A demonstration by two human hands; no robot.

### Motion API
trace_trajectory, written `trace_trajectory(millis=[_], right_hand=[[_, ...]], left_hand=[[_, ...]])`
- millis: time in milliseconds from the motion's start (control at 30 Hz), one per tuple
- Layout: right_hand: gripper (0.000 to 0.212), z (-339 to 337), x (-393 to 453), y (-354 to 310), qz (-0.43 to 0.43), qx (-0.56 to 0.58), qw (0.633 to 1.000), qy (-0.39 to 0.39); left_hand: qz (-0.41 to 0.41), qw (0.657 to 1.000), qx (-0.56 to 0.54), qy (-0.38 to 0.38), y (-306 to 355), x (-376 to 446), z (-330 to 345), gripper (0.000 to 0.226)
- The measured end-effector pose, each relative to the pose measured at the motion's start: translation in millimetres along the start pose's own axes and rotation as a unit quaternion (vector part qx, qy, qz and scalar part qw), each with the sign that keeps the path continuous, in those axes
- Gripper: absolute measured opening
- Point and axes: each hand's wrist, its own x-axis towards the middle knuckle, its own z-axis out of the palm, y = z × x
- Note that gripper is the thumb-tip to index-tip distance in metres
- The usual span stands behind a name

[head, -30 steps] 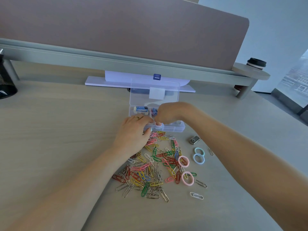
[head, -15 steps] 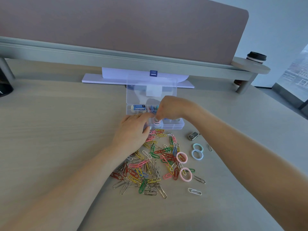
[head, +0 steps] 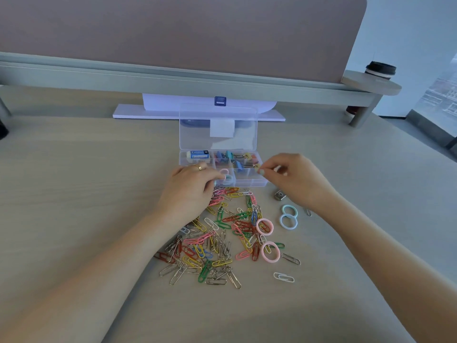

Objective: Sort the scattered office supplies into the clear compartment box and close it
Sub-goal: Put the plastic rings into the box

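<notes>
The clear compartment box [head: 223, 169] sits on the pale wood desk [head: 74, 194] just beyond my hands, lid [head: 217, 129] standing open against a grey partition [head: 173, 33]; a window [head: 440, 95] lies far off to my right. Its far cells hold an eraser [head: 197, 155] and binder clips [head: 235, 159], and a near cell holds pink and pale rings. My left hand [head: 188, 191] rests at the box's near edge, fingers curled; whether it grips anything I cannot tell. My right hand [head: 296, 179] hovers beside the box's right end, fingertips pinched narrow, with nothing clearly between them. Paper clips [head: 215, 241] and rings [head: 270, 251] lie scattered just behind both hands.
</notes>
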Motion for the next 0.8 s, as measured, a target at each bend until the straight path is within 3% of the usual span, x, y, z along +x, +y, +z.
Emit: trace_trajectory(millis=[200, 333, 433, 567, 800], right_hand=[[0.007, -10.6, -46.1, 46.7, -0.018, -0.004, 1.000, -0.022], [0.004, -12.9, -56.9, 57.8, -0.011, 0.001, 1.000, -0.016], [0.016, -7.0, -59.8, 59.9, -0.004, -0.008, 1.000, -0.023], [0.021, -1.2, -60.2, 59.4, 0.005, -0.034, 0.999, -0.017], [0.010, -3.3, -58.4, 61.0, 0.030, -0.002, 0.999, -0.035]], left_hand=[[0.034, 0.999, 0.023, 0.031, 23.4, 2.7, -7.7, 0.015], [0.091, 0.993, -0.005, -0.080, 60.2, -7.6, -10.8, 0.009], [0.120, 0.981, 0.037, -0.146, 72.7, -17.1, -5.1, 0.014], [0.105, 0.979, 0.071, -0.158, 76.8, -21.4, 0.9, 0.020], [0.063, 0.985, 0.049, -0.153, 77.8, -21.5, 9.4, 0.017]])
